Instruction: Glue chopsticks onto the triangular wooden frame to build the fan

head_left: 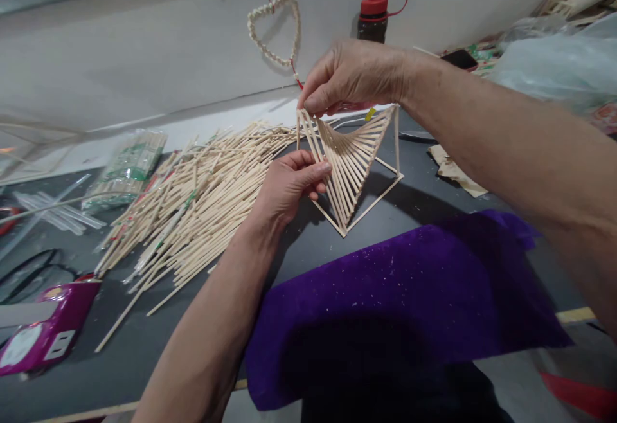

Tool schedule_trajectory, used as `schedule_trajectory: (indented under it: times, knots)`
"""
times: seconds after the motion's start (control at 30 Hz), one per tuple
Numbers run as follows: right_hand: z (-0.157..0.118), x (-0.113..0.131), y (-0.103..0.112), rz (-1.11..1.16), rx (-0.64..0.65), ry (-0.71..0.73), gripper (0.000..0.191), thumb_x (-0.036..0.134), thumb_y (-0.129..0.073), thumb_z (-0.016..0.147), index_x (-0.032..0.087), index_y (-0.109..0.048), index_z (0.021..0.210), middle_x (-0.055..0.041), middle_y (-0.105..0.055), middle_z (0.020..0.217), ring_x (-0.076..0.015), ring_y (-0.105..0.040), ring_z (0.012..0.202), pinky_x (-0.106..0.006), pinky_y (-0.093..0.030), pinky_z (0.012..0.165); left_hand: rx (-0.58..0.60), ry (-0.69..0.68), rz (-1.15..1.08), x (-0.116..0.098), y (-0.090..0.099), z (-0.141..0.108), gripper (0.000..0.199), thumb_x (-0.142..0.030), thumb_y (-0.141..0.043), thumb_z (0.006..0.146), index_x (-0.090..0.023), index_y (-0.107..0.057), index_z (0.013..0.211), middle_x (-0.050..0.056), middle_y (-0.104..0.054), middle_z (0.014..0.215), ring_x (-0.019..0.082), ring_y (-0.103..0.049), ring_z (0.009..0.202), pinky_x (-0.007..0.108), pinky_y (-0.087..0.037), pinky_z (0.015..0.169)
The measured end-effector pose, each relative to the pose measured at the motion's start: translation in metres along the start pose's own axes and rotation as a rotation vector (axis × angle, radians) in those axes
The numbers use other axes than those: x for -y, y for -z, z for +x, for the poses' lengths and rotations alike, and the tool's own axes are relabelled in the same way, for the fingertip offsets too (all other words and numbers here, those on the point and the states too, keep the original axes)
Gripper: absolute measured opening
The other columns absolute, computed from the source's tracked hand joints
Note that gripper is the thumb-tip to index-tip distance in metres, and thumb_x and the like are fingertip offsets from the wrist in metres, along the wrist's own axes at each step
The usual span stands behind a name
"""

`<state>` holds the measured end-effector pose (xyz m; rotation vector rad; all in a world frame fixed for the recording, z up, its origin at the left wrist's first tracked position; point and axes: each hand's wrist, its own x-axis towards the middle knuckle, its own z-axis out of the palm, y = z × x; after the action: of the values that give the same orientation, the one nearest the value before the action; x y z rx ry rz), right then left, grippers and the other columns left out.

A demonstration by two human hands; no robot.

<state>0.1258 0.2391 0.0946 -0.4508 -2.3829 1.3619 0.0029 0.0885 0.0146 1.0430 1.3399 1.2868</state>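
A twisted, saddle-shaped model of thin wooden sticks (351,169) stands on the grey table, its sticks fanned side by side inside an open stick frame. My left hand (294,182) pinches a wooden stick on the model's left side between thumb and fingers. Above it, my right hand (354,79) is closed at the top left corner, its thumb and finger pressed on the upper end of a wooden stick. The palm hides part of the model's top edge. A large heap of loose wooden sticks (212,195) lies left of the model.
Left are a bagged stick bundle (128,166), clear plastic sticks (58,211) and a magenta box (62,320). A purple cloth (385,281) covers the front edge. Behind stand a red-capped bottle (373,18) and a hanging heart (250,27). A phone (460,60) and plastic bags (554,69) lie right.
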Motion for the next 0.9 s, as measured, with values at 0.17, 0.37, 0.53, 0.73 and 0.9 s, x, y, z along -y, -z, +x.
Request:
schedule_trajectory:
  times: [0.17,0.37,0.53,0.73,0.9]
  knots:
    - [-0.004,0.006,-0.001,-0.014,-0.017,-0.005,0.020,0.003,-0.066,0.072,0.001,-0.074,0.090,0.0030,-0.057,0.051,-0.0014,-0.043,0.041,-0.011,-0.030,0.033,0.000,-0.003,-0.006,0.000,-0.001,0.000,0.015,-0.022,-0.075,0.066,-0.016,-0.061,0.066,-0.003,-0.061,0.057,0.004,-0.053,0.044,0.017,-0.036,0.039]
    - [-0.006,0.010,0.001,-0.124,-0.013,0.055,0.022,0.009,-0.069,0.071,0.002,-0.075,0.091,0.0036,-0.052,0.047,-0.0019,-0.039,0.038,-0.012,-0.025,0.030,-0.001,0.001,-0.023,0.000,-0.001,0.000,0.017,-0.022,-0.076,0.065,-0.016,-0.060,0.066,-0.003,-0.062,0.058,0.005,-0.053,0.044,0.017,-0.038,0.039]
    - [-0.008,0.014,0.000,-0.193,-0.032,0.067,0.022,0.009,-0.068,0.071,0.003,-0.076,0.090,0.0043,-0.049,0.047,-0.0011,-0.038,0.039,-0.010,-0.025,0.031,-0.004,0.004,-0.022,0.000,-0.001,0.000,0.016,-0.023,-0.075,0.066,-0.017,-0.061,0.067,-0.003,-0.062,0.059,0.005,-0.053,0.044,0.017,-0.039,0.040]
    - [-0.008,0.018,0.000,-0.286,-0.045,0.102,0.019,0.012,-0.067,0.071,0.005,-0.077,0.087,0.0054,-0.049,0.045,-0.0001,-0.039,0.039,-0.009,-0.023,0.033,0.003,0.002,-0.020,0.000,-0.001,0.000,0.015,-0.023,-0.075,0.068,-0.016,-0.062,0.069,-0.003,-0.062,0.058,0.005,-0.052,0.044,0.016,-0.039,0.039]
    - [-0.008,0.016,0.001,-0.252,-0.039,0.073,0.021,0.010,-0.068,0.071,0.005,-0.077,0.089,0.0044,-0.049,0.046,-0.0021,-0.037,0.038,-0.012,-0.023,0.031,0.002,0.008,-0.028,-0.001,-0.001,-0.002,0.017,-0.024,-0.076,0.066,-0.016,-0.062,0.068,-0.003,-0.062,0.058,0.005,-0.053,0.044,0.017,-0.039,0.039]
